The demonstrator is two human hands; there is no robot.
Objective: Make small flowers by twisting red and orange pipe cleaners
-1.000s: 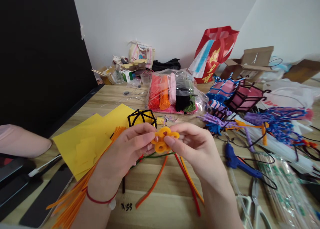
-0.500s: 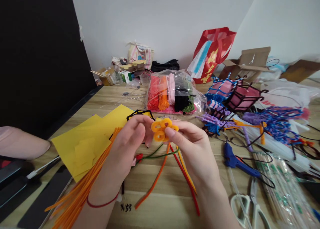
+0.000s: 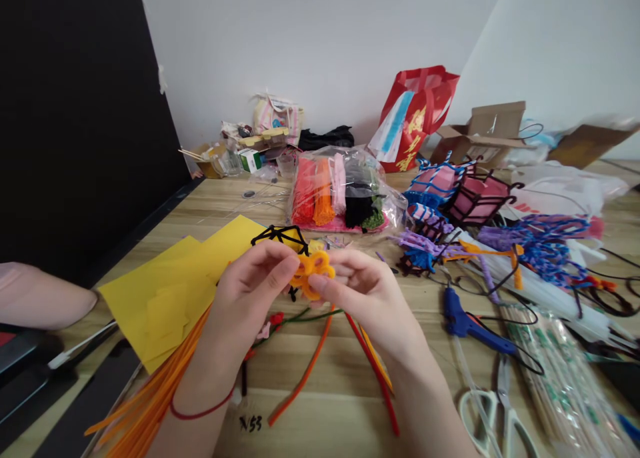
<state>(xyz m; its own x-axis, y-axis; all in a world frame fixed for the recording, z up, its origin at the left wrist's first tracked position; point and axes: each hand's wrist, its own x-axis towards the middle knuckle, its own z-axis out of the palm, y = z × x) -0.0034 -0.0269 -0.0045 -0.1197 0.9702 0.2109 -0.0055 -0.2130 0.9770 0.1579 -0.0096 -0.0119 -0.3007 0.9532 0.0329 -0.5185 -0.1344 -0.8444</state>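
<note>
Both hands hold a looped yellow-orange pipe-cleaner flower [image 3: 318,265] above the middle of the table. My left hand [image 3: 257,281] pinches its left petals between thumb and fingers. My right hand [image 3: 365,291] grips it from the right, thumb across the lower petals. Beneath the hands lie an orange pipe cleaner [image 3: 307,378], a red pipe cleaner [image 3: 375,371] and a green one with a small red flower [image 3: 277,319] at its end. Just behind my left hand stands a black pipe-cleaner frame [image 3: 280,235] with yellow panels, partly hidden.
Yellow sheets [image 3: 165,298] and a bundle of orange pipe cleaners [image 3: 150,398] lie at left. A blue glue gun [image 3: 473,325], scissors [image 3: 500,405] and lantern shapes [image 3: 480,198] are at right. Bagged pipe cleaners [image 3: 340,185] lie behind. Another person's arm [image 3: 45,295] rests at far left.
The flower has moved slightly left and down and is turned at a new angle. My left fingers have closed onto its left side; before, they were beside it.
</note>
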